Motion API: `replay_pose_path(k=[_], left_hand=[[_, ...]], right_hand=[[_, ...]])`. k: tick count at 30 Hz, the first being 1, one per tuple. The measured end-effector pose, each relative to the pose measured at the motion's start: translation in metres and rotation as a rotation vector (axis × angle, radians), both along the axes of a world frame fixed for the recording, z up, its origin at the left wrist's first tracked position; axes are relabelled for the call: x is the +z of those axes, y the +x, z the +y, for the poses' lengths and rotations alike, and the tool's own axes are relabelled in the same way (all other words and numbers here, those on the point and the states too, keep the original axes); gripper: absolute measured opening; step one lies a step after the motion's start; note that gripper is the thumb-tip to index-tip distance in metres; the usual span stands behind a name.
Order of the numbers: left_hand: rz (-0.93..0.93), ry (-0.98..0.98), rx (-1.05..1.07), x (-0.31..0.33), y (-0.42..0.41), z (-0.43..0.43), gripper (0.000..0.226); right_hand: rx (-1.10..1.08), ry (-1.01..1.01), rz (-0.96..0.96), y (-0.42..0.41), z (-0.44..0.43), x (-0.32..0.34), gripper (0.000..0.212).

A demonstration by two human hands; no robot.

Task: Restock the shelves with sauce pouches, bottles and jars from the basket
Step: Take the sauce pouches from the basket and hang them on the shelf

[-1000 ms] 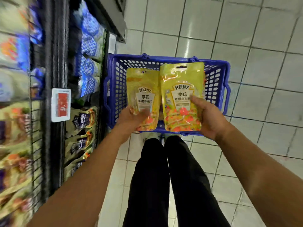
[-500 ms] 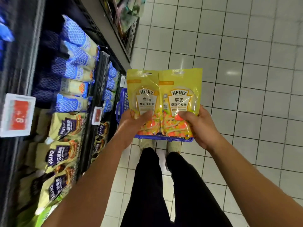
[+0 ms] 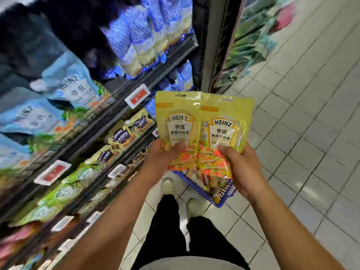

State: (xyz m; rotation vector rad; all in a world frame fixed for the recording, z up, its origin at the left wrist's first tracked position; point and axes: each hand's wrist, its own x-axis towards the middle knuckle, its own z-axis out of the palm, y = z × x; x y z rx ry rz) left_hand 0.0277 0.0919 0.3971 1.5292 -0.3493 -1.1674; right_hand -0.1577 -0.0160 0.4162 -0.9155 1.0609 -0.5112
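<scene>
Shelves (image 3: 159,73) of blurred sauce packs fill the frame's left. Blue basket (image 3: 221,201), lower centre, is partly hidden behind the pouches. Centre, edges overlapping: your left hand (image 3: 165,154) grips the left yellow pouch (image 3: 178,121) — your right hand (image 3: 241,168) grips the right yellow pouch (image 3: 224,121).

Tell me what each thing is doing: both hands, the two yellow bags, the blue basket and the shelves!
Left hand: grips the left yellow pouch near its bottom.
Right hand: grips the right yellow pouch near its bottom.
Left yellow pouch: sealed, upright, held up.
Right yellow pouch: sealed, upright, touching the left one.
Blue basket: down by the feet, more packs inside.
Shelves: stocked with pouches, blurred.
</scene>
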Motion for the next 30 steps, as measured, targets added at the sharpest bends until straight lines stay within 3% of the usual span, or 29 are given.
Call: replay_pose_path(k=[2,6,11,20,26,30], left_hand=[[-0.013,-0.026,0.094,0.014,-0.002,0.023,0.034],[-0.081,-0.062,0.205,0.038,-0.001,0.076,0.043],[-0.074,-0.116,0.420,0.064,0.002,0.146,0.040],[-0.146,-0.184,0.686,0.098,0.007,0.290,0.049],[-0.230,-0.254,0.820,0.117,0.000,0.399,0.042],[-0.264,-0.266,0.901,0.127,-0.009,0.465,0.052]], right_hand=[[0.102,-0.033,-0.008,0.007,0.004,0.011,0.026],[0.289,-0.061,-0.071,0.028,0.028,0.031,0.036],[0.500,-0.116,-0.116,0.060,0.072,0.050,0.027],[0.738,-0.171,-0.200,0.115,0.184,0.074,0.036],[0.875,-0.210,-0.268,0.141,0.284,0.091,0.031],[0.963,-0.234,-0.284,0.149,0.346,0.102,0.044]])
